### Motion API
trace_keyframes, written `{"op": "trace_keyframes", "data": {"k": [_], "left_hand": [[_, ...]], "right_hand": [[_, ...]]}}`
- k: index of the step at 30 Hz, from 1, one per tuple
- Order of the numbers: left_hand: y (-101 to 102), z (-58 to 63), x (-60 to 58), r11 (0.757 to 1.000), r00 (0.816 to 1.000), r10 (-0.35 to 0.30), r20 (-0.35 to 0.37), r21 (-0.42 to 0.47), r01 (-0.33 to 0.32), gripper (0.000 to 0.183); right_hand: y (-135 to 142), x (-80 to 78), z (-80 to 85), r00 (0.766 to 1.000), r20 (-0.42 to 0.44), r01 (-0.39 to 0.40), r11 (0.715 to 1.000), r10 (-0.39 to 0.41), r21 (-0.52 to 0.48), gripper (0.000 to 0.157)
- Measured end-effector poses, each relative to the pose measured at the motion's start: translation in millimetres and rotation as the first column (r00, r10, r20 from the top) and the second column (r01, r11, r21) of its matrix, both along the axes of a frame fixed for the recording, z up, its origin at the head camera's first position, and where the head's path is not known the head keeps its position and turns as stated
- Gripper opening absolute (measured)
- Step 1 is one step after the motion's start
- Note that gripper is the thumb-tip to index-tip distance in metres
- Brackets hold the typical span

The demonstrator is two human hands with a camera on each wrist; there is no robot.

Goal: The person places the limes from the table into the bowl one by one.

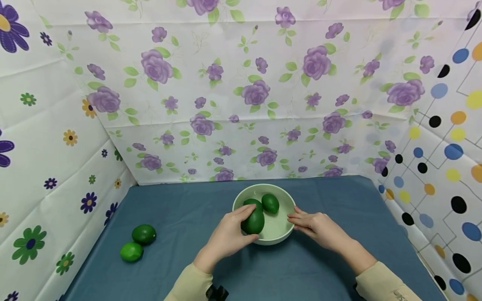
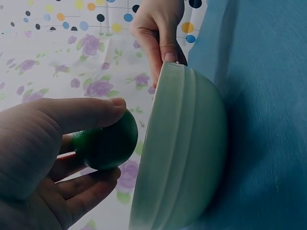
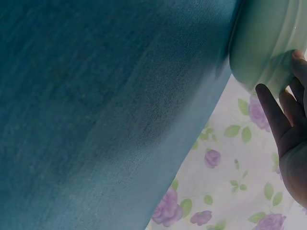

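My left hand (image 1: 231, 230) holds a dark green lime (image 1: 254, 221) between thumb and fingers, over the left side of a pale green bowl (image 1: 276, 238). In the left wrist view this lime (image 2: 108, 141) is above the bowl's rim, apart from the bowl wall (image 2: 187, 143). Two more limes are in the bowl, one dark green lime (image 1: 270, 203) in plain sight and another lime (image 1: 253, 204) partly hidden behind the held one. At the bowl's right rim, my right hand (image 1: 320, 228) grips the edge, with fingertips reaching over it.
On the left of the blue cloth (image 1: 180, 217) lie a dark lime (image 1: 144, 234) and a brighter green lime (image 1: 131, 252), close together. A flowered curtain (image 1: 233, 92) stands behind the table, with patterned sheets on both sides.
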State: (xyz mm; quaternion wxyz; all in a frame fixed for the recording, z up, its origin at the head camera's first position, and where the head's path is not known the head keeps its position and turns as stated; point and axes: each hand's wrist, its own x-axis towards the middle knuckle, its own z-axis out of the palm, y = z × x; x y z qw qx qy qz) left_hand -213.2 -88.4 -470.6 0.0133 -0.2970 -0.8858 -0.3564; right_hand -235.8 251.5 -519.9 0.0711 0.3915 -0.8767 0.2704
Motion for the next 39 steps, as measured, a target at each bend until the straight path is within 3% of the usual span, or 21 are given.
{"op": "trace_keyframes", "data": {"k": [6, 16, 39], "left_hand": [[13, -2.9, -11.2, 0.998, 1.0, 0.006, 0.012, -0.066, -0.005, 0.084], [39, -9.1, -23.1, 0.988, 0.999, -0.023, 0.028, -0.153, 0.027, 0.078], [74, -24.3, -38.2, 0.956, 0.996, -0.005, 0.084, -0.292, 0.029, 0.076]], "right_hand": [[-1, 0.9, 1.4, 1.0, 0.028, 0.012, 1.0, -0.012, -0.004, 0.04], [0, -0.4, 0.2, 1.0, -0.019, 0.004, 1.0, -0.004, -0.012, 0.041], [-1, -1.5, 3.4, 1.0, -0.019, 0.002, 0.998, -0.003, -0.057, 0.036]]}}
